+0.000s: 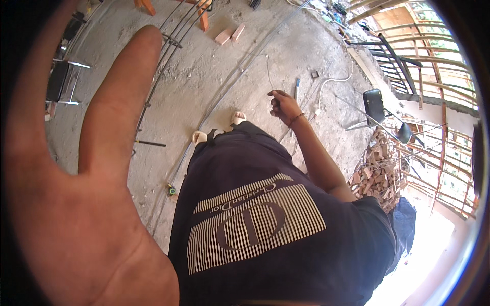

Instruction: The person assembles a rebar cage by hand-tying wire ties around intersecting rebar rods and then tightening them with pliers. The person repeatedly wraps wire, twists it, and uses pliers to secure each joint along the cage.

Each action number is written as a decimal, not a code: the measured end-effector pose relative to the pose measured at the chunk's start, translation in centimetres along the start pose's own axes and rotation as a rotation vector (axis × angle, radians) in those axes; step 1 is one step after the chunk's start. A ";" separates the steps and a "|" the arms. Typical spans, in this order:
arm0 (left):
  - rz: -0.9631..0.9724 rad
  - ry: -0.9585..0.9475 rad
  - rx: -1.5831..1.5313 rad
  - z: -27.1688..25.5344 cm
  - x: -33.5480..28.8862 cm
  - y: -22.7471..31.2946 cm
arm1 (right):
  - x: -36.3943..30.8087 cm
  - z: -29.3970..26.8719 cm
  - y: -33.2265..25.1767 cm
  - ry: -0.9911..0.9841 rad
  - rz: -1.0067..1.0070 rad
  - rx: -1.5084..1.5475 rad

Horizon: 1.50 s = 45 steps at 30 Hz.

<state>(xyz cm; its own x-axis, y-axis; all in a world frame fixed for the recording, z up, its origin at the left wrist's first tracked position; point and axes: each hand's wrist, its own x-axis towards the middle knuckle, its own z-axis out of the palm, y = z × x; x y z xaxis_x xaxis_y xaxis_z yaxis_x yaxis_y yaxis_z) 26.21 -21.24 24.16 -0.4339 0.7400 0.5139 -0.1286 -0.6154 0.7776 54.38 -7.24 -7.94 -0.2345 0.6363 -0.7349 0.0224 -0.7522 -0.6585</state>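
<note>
We see strong daylight through the slats (pixel 429 37) at right, white glare below them, a slightly soft left hand (pixel 94 224) up close, and dark, bending fisheye edges.

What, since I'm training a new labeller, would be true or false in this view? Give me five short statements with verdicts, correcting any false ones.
1. The left hand fills much of the picture's left side. True.
2. The right hand has a bare wrist. False: a dark band circles it.
3. The dark shirt bears a pale striped print. True.
4. The footwear is black. False: the sandals are pale.
5. The brick heap lies on the left side of the picture. False: it is on the right.
</note>
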 end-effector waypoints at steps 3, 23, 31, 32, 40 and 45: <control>-0.026 -0.020 -0.040 -0.9 -0.2 0.1 | -0.4 0.4 -1.8 0.015 -0.147 -0.154; 0.140 -1.008 0.986 -3.2 3.7 -24.2 | -13.0 7.4 -11.5 -0.370 -0.068 0.223; 0.047 -0.851 0.686 -0.8 0.4 -28.6 | -13.5 3.7 -9.9 -0.281 -0.127 0.470; 0.008 -0.835 0.612 0.0 -0.5 -28.5 | -13.4 3.4 -10.0 -0.233 -0.180 0.531; -0.680 -0.623 0.180 6.2 -9.0 -25.4 | -11.3 3.8 -10.8 0.154 -0.563 0.828; -0.492 -0.725 0.335 6.9 -7.9 -24.9 | -10.5 4.7 -11.3 0.286 -0.598 0.744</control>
<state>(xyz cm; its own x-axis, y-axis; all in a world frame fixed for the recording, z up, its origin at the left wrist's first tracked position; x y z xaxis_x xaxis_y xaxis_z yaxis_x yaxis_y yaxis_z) 38.97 -9.88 3.24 0.2775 0.9541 0.1124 0.1623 -0.1619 0.9734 52.03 -6.27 7.98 0.2367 0.8895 -0.3909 -0.6607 -0.1476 -0.7360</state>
